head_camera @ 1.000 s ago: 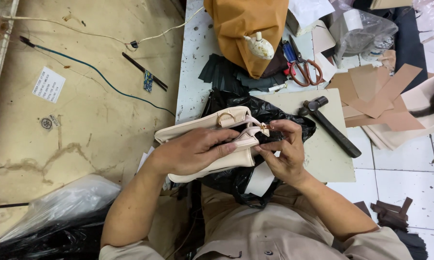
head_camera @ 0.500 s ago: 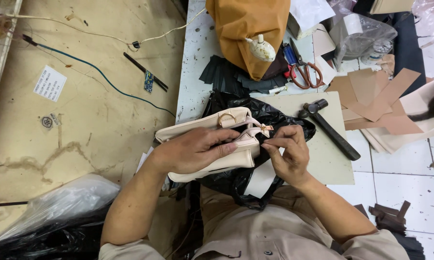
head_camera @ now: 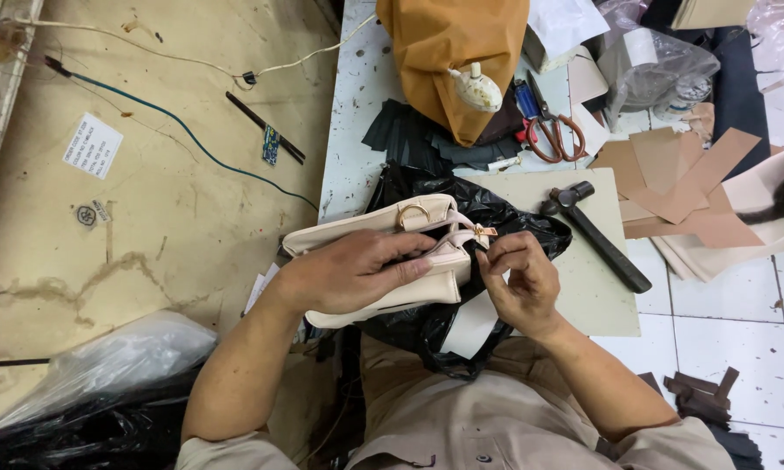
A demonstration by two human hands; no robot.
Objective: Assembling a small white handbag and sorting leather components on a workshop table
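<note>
The left hand [head_camera: 344,277] lies flat over a cream handbag [head_camera: 383,261], fingers wrapped across its side and holding it against a black plastic bag [head_camera: 496,218] at the near edge of the worktop [head_camera: 353,113]. The right hand [head_camera: 518,283] is at the bag's right end, fingers pinched narrowly on a small gold metal fitting [head_camera: 483,232]. A hammer [head_camera: 596,235] lies on a pale board [head_camera: 583,287] just right of the hands. Red-handled scissors [head_camera: 550,130] lie farther back, beside a tan leather piece [head_camera: 448,52].

Cream leather handbag [head_camera: 383,261] lay on its side over black plastic. Gold ring and small gold clasp showed on top.
</note>
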